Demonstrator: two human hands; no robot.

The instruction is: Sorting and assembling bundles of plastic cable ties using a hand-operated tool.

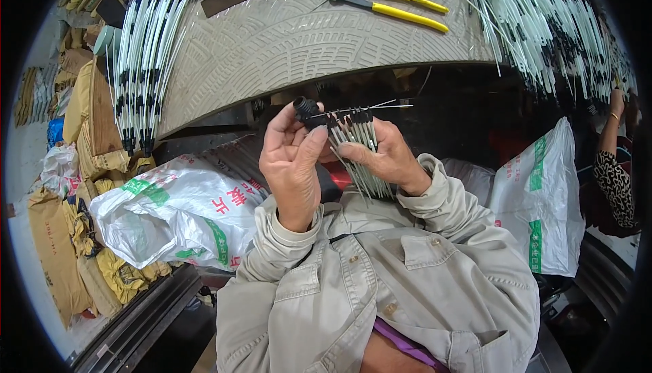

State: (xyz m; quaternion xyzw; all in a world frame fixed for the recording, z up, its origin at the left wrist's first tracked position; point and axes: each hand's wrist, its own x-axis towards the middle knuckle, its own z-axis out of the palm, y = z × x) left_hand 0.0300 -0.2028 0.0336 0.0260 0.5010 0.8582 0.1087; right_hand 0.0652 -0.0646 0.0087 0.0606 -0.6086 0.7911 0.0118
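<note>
Risk to the bundle: the thin strips (367, 183) could fan out or slide down if the right thumb eased off, since their lower ends hang free above the lap
Risk to the thin rods: the pale rods (394, 106) jutting out to the right at the black tops could be knocked askew by a turn of either wrist
Risk to the black piece: the ribbed black piece (307, 107) could slip, as it seems to be held by the fingertips rather than the palm
Left hand: the left hand (292, 159) is partly curled, thumb and fingers pinching the black piece at the upper left of the bundle; the exact contact of the far fingers cannot be told
Right hand: the right hand (388, 161) is closed around the strips, thumb laid across their front, gripping just below the black tops
Where the strips are: in front of the chest, slanting down toward the jacket (380, 271), short of the counter (292, 54)
On the counter: yellow-handled cutters (407, 7) lying near the far edge
</note>
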